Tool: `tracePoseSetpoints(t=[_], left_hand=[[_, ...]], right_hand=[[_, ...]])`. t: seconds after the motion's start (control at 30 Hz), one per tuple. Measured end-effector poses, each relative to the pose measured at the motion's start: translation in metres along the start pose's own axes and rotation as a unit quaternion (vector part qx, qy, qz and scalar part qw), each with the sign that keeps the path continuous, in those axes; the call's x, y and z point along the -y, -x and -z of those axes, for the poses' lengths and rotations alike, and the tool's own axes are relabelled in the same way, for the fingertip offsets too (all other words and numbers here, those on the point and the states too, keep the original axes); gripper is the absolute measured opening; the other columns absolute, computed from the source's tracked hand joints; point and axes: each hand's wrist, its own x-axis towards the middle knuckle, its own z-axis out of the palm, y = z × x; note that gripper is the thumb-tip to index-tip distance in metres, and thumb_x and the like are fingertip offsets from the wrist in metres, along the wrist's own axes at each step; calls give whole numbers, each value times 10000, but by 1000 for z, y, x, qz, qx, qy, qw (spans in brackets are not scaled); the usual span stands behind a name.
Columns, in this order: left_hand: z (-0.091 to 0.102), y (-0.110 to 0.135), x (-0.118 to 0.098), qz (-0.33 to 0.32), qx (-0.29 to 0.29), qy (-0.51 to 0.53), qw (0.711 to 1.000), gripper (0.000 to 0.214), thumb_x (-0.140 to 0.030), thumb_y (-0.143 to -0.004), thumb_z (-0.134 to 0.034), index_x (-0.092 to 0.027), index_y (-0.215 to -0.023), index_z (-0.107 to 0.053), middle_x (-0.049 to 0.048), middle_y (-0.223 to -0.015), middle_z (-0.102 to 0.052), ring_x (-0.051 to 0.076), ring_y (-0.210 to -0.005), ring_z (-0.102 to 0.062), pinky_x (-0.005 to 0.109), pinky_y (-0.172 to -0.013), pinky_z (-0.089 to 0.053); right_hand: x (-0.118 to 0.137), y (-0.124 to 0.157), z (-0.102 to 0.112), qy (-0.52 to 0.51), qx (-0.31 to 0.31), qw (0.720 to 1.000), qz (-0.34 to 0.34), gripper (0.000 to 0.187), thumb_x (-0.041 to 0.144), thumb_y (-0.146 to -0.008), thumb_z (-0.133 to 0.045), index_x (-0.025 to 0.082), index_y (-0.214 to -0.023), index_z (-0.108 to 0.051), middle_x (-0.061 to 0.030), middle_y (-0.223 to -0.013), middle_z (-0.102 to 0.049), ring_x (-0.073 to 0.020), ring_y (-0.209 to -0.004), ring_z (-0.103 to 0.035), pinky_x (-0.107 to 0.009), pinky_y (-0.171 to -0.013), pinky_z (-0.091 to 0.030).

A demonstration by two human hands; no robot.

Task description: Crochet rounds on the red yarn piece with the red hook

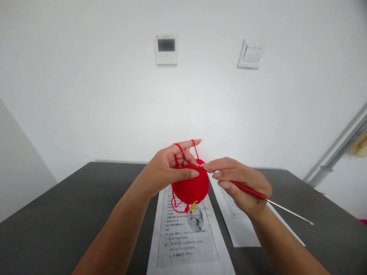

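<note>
My left hand (pixel 169 170) pinches a round red crochet piece (pixel 191 188) between thumb and fingers, above the table. Red yarn (pixel 179 149) wraps over its stretched index finger and runs down to the piece's top edge. In my right hand (pixel 241 183) is a crochet hook (pixel 249 191) with a red handle and metal ends, held like a pen. The hook's tip meets the upper edge of the piece, close to my left fingertips; the exact stitch is too small to make out. A short yellow strand (pixel 194 206) and a loose red loop hang at the piece's lower edge.
Beneath my hands, a printed sheet (pixel 186 248) lies on the dark table (pixel 114 183). A second sheet (pixel 246 235) lies to its right, partly covered by my right arm. Behind stands a white wall with a small panel (pixel 166 50) and a switch (pixel 251 54).
</note>
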Motion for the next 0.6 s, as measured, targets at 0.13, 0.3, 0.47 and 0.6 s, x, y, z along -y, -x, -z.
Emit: tracePoseSetpoints(t=[0.13,0.3,0.47,0.6], left_hand=[[-1,0,1,-11,-11,-12,1000,677,-156,-669,-823,-204,-1309,-607,-30,-757,-614,77,-674,-558,192,-614,-432],[-2,1,3,-19,-23,-1,1000,646,-178,-690,-803,-195,-1306,-609,-21,-758,-610,93,-672,-545,210,-619,-436],[-2,2,3,-17,-25,2,1000,637,-172,-691,-799,-191,-1299,-611,-25,-751,-600,90,-652,-545,211,-600,-427],[-1,3,2,-18,-18,-4,1000,600,-163,-713,-785,-202,-1288,-617,-27,-763,-606,82,-654,-560,199,-590,-429]], right_hand=[[-1,-1,3,-13,12,1000,-6,276,109,-873,-624,260,-1086,-713,-65,-1035,-776,-232,-927,-738,-382,-733,-614],[-3,2,2,-45,-1,998,-38,217,144,-895,-616,254,-1049,-722,-67,-1050,-772,-220,-925,-736,-376,-746,-611],[-2,2,1,-106,-16,991,-77,175,153,-906,-621,243,-1013,-726,-62,-1035,-776,-201,-911,-743,-362,-761,-622],[-3,0,2,-151,-3,985,-86,173,159,-920,-605,230,-1023,-725,-69,-1048,-772,-205,-924,-742,-377,-779,-623]])
